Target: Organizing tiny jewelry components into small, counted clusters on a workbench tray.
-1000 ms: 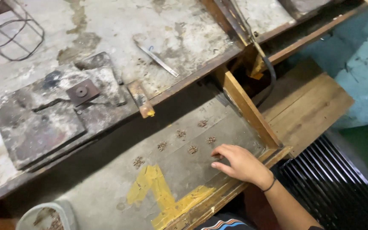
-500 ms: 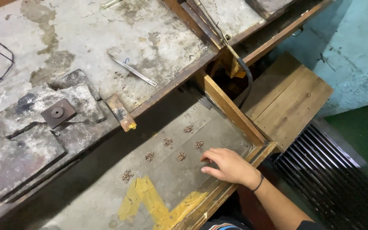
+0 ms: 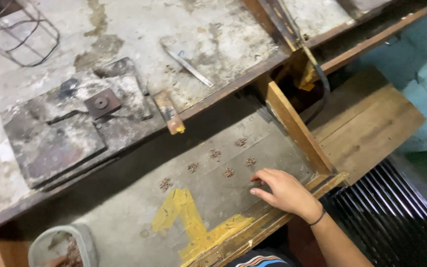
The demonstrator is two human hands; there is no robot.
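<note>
rust clusters [image 3: 229, 172] unmoved beside right hand [image 3: 285, 192]

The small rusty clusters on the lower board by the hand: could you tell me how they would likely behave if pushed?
The rusty clusters look small and flat-lying, so probably light and apt to slide, not roll. Their spiky outlines suggest they may snag on the gritty board.

1. One view only, from the head, looking steeply down and a little forward.
2. It sits close over the lower grey board [image 3: 124, 217], with the right hand [image 3: 285, 190] low in frame.
3. The stained workbench [image 3: 139, 34] fills the top, tilted across the picture.
</note>
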